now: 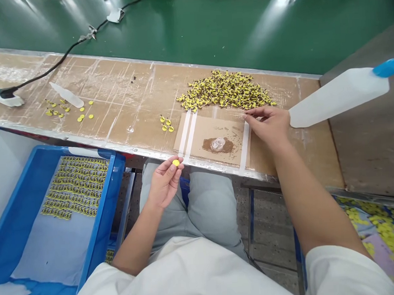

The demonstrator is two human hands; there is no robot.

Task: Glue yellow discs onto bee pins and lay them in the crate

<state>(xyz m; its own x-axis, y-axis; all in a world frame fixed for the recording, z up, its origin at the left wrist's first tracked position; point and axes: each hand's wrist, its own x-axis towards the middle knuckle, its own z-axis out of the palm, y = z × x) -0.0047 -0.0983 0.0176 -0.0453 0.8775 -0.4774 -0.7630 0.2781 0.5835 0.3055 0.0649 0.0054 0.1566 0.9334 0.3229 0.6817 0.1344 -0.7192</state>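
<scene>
A small round yellow disc [175, 163] is pinched between the thumb and fingers of my left hand [164, 183], just off the front edge of the table. My right hand [269, 124] is over the right side of a cardboard sheet [202, 125], fingers pinched together. Whatever its fingertips hold, if anything, is too small to make out. Right behind that hand spreads a heap of small yellow-and-black pieces [227, 90]. On the cardboard, a blob of clear glue [218, 143] sits in a wet brown patch.
A white bottle [340, 96] with a blue cap stands at the right. Left on the table lie several yellow discs [91, 116], a white nozzle-shaped piece [67, 95] and a power strip [2, 96]. A blue tray [101, 184] holds rows of pieces; a bin of yellow discs [389, 233] is lower right.
</scene>
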